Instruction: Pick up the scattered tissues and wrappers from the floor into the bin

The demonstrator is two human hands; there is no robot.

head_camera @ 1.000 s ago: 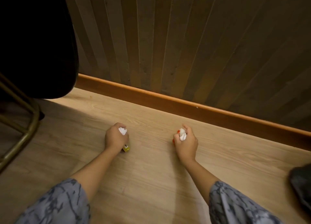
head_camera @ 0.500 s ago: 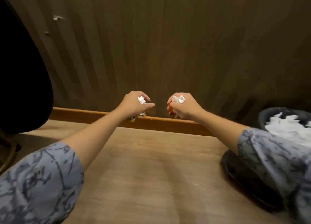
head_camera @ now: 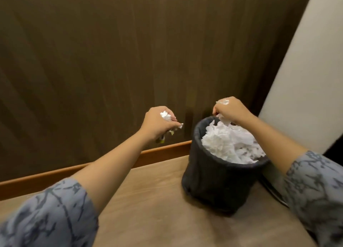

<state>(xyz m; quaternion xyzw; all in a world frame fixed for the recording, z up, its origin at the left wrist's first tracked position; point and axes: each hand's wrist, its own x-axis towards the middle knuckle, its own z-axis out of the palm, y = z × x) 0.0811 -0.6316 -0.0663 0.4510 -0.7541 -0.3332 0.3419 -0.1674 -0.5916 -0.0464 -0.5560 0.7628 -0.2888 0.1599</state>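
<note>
The closed left hand [head_camera: 157, 125] hides most of a blurred yellowish wrapper [head_camera: 163, 138].

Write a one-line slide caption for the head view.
Right hand drops white tissue over the full dark round bin; left hand holds crumpled white tissue beside it.

Both bare forearms reach forward from short patterned grey sleeves, elbows nearly straight. The left hand [head_camera: 157, 125] is curled into a closed grip, knuckles up, thumb side toward the body, with white paper bulging above the grip and a scrap poking past the fingertips. The right hand [head_camera: 231, 110] is bent down at the wrist, fingers pinched closed, white paper trailing below the grip.
</note>
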